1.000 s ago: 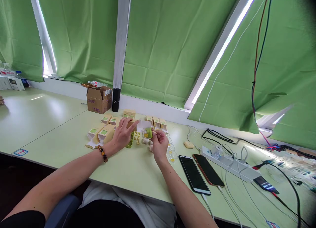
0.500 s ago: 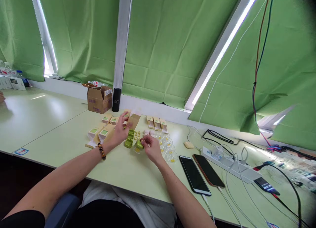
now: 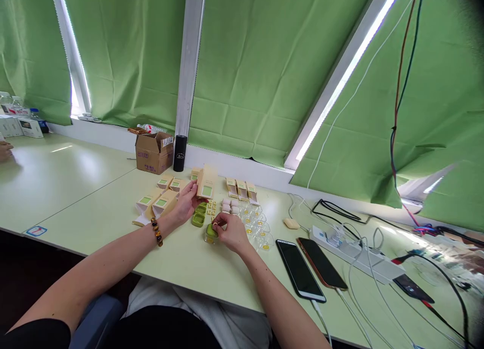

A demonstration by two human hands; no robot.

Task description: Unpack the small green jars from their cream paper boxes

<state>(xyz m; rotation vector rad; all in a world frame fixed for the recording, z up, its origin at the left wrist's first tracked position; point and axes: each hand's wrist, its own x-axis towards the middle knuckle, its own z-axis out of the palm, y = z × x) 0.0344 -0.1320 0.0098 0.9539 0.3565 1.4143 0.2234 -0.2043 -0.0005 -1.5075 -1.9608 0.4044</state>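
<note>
My left hand (image 3: pixel 186 204) grips a small kraft-paper box (image 3: pixel 206 183) with a green square on its front, holding it upright above the table. The fingers of my right hand (image 3: pixel 230 231) are closed on a small green piece (image 3: pixel 212 231) at the top of a clear plastic cup (image 3: pixel 210 239). Between the hands stand green square containers (image 3: pixel 198 219) and several small yellow pieces (image 3: pixel 213 205). Beyond my right hand are pale pink rounded pieces (image 3: pixel 230 206). Several clear cups with yellow bottoms (image 3: pixel 259 227) are grouped to its right.
More paper boxes (image 3: pixel 162 202) stand left, and three others (image 3: pixel 241 188) at the back. A carton (image 3: pixel 153 153) and a black cylinder (image 3: pixel 179 154) are by the wall. Two phones (image 3: pixel 300 271), a power strip (image 3: pixel 351 253) and cables lie right. Another person's hand (image 3: pixel 5 150) shows far left.
My left hand has turned the paper box upright, so its green-square face now shows. My right hand has moved slightly down and toward me with the green piece at the clear cup.
</note>
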